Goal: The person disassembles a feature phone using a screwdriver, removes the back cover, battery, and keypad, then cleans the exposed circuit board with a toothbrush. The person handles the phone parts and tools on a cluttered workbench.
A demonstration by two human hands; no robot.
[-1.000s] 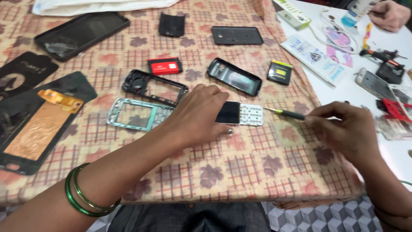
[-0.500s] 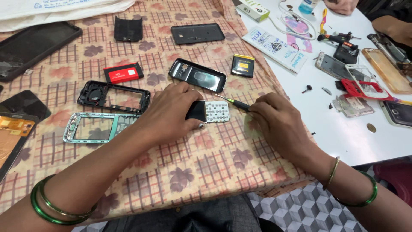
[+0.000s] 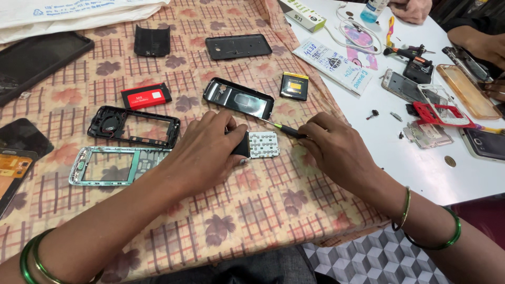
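The view has been swung to the right since the earliest picture, so the dark tablets at the left are cut off and more of the white surface [image 3: 421, 158] is shown. The right hand [image 3: 336, 150] has been drawn closer to the left hand [image 3: 202, 152], and less of the screwdriver [image 3: 281, 128] shaft is exposed beside the keypad board [image 3: 263, 144].

Lighting: bright, even, overhead. Shadows: soft, short, beneath both forearms. Glare: mild on white table [image 3: 421, 158], right of checked cloth [image 3: 210, 210]. Focus: sharp centrally; edges slightly stretched.
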